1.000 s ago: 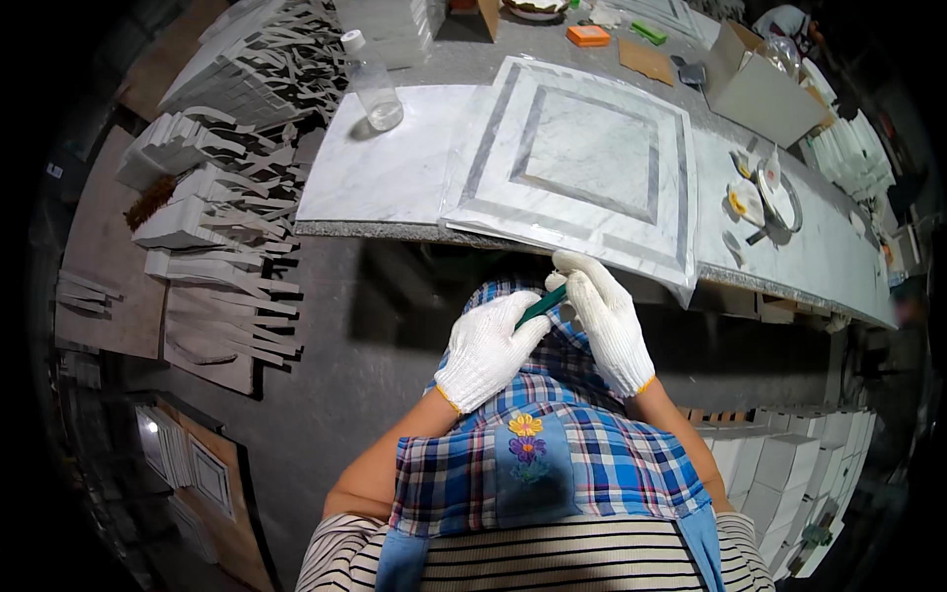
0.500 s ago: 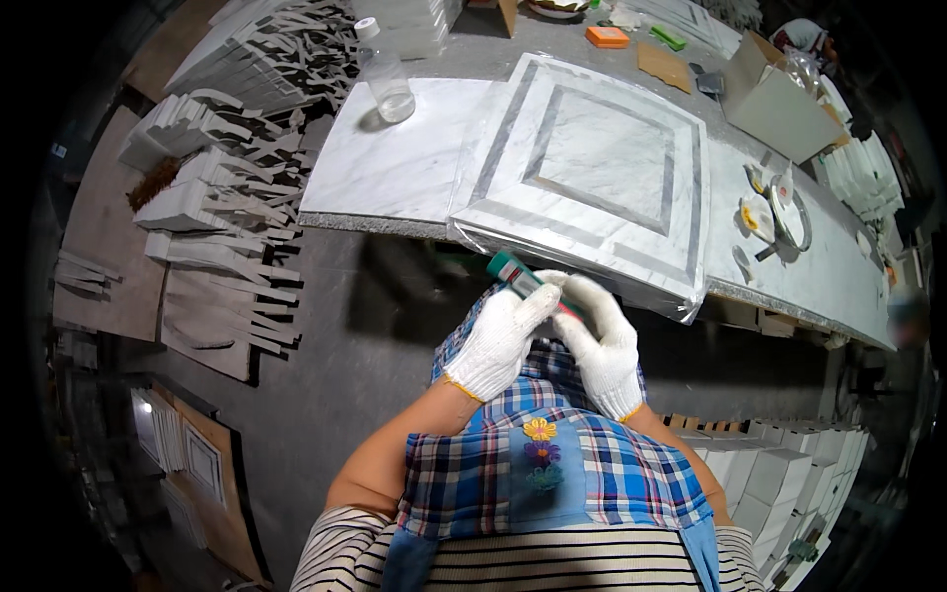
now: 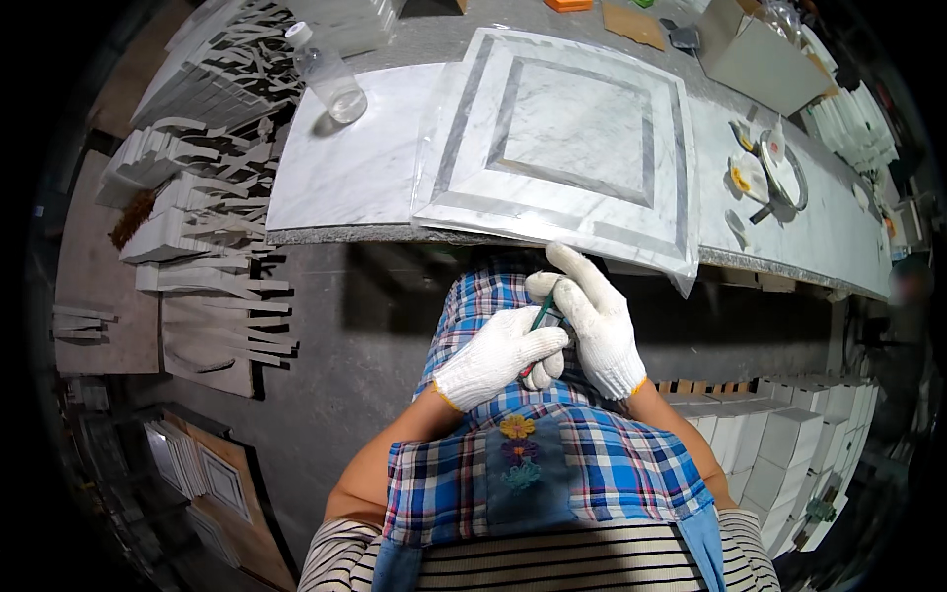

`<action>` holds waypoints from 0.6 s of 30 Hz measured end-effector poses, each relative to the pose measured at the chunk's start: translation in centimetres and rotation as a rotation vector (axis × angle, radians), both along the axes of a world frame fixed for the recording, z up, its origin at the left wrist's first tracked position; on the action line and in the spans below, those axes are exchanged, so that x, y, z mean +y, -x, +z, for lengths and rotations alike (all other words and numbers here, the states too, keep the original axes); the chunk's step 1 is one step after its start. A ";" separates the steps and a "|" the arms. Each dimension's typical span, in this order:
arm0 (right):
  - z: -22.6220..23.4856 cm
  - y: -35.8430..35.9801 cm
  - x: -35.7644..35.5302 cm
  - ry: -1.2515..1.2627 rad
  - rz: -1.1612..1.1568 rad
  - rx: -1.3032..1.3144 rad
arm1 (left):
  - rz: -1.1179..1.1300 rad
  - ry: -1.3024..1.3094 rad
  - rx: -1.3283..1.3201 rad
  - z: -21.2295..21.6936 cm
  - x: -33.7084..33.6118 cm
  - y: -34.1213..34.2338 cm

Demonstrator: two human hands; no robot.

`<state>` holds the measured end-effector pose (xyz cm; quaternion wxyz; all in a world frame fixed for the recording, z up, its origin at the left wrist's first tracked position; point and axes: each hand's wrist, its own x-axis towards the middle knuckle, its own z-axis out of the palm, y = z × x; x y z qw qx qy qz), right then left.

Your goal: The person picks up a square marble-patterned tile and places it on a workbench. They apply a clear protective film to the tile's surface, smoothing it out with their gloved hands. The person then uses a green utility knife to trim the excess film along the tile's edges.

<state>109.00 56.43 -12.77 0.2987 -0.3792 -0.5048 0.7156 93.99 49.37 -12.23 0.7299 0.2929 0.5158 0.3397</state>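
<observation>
In front of my apron, both white-gloved hands meet at the near edge of the table. My left hand [image 3: 498, 357] is closed around a slim green tube [image 3: 543, 310] with a bit of red low down. Most of the tube is hidden by the gloves. Over its upper end curl fingers of my right hand [image 3: 602, 331], while another finger of that hand points forward. Just beyond lies a square marble panel [image 3: 577, 118] with grey inlaid bands, under clear plastic film that hangs over the table edge.
A clear bottle [image 3: 335, 84] with a white cap stands on the white slab [image 3: 345, 187] at left. Farther right are a round metal dish [image 3: 782, 178] with small yellow-stained pieces and an open cardboard box [image 3: 760, 59]. Stacked tiles with loose strips [image 3: 222, 222] lie at left; white boxes [image 3: 779, 444] sit at right.
The tube has swung from pointing up and left to standing steeper and now sits mostly inside the gloves. My right hand has raised one finger. The table appears slightly higher and farther left.
</observation>
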 end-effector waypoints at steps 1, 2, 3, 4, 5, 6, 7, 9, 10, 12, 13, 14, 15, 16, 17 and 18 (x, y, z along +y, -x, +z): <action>-0.6 -0.4 0.2 -0.001 -0.039 0.028 | -0.040 -0.011 0.031 0.3 0.2 0.0; -0.8 -0.5 0.4 -0.001 -0.072 0.058 | -0.056 -0.009 0.049 0.3 0.3 0.0; -0.3 -0.3 0.7 0.065 -0.205 0.123 | -0.073 -0.008 0.067 0.4 0.3 0.0; -0.8 -0.7 1.5 0.069 -0.279 0.210 | -0.089 -0.007 0.085 0.4 0.2 0.0; -0.5 -1.0 2.1 0.055 -0.314 0.191 | -0.061 -0.006 0.077 0.0 0.0 0.0; -0.2 -1.4 2.6 0.041 -0.349 0.171 | -0.058 -0.022 0.111 -0.1 0.0 0.0; -0.5 -2.0 2.9 0.008 -0.291 0.159 | -0.056 -0.037 0.144 -0.2 0.1 0.1; -0.1 -2.9 3.1 -0.076 -0.079 -0.088 | -0.042 -0.052 0.181 0.0 0.1 0.2; 0.2 -3.1 3.0 -0.116 0.028 -0.211 | -0.027 -0.053 0.185 0.3 0.0 0.2; 0.6 -2.8 2.4 -0.114 0.132 -0.204 | -0.017 -0.058 0.179 0.4 0.1 0.2; 0.2 -2.8 2.2 -0.143 0.164 -0.211 | -0.022 -0.060 0.171 0.4 0.1 0.2; 0.0 -2.7 2.0 -0.172 0.199 -0.217 | -0.025 -0.061 0.164 0.3 0.1 0.3; 0.1 -2.7 1.8 -0.178 0.222 -0.211 | -0.032 -0.064 0.165 0.2 0.0 0.3; 0.1 -2.7 1.9 -0.185 0.239 -0.228 | -0.039 -0.066 0.165 0.1 0.0 0.3; 0.0 -2.8 2.0 -0.193 0.256 -0.245 | -0.047 -0.069 0.166 0.0 -0.1 0.3; 0.0 -2.9 2.0 -0.201 0.272 -0.262 | -0.048 -0.058 0.167 0.1 -0.1 0.3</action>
